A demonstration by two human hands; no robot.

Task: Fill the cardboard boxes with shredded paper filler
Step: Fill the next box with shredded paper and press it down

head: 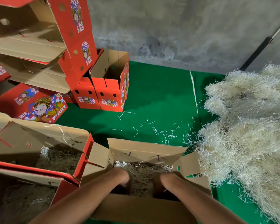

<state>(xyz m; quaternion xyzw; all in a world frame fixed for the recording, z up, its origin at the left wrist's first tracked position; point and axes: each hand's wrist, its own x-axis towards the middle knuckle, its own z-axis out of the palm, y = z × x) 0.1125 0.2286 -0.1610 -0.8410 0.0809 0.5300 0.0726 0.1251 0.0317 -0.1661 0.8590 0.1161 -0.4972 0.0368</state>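
An open cardboard box (145, 152) stands on the floor right in front of me, its flaps spread outward. Pale shredded paper filler (142, 172) covers its bottom. Both my forearms reach down into it. My left hand (124, 180) and my right hand (158, 183) are bent down at the wrist onto the filler. Their fingers are lost in the shadow behind the near flap, so I cannot see how they lie. A large loose pile of the same filler (249, 135) lies along the right.
Two open boxes holding filler (60, 159) (23, 202) sit at my left. An empty red box (110, 88) stands further back, beside stacked red printed boxes (31, 29). Stray strands litter the green mat (152, 94). A concrete wall and a leaning black pole (259, 49) close the back.
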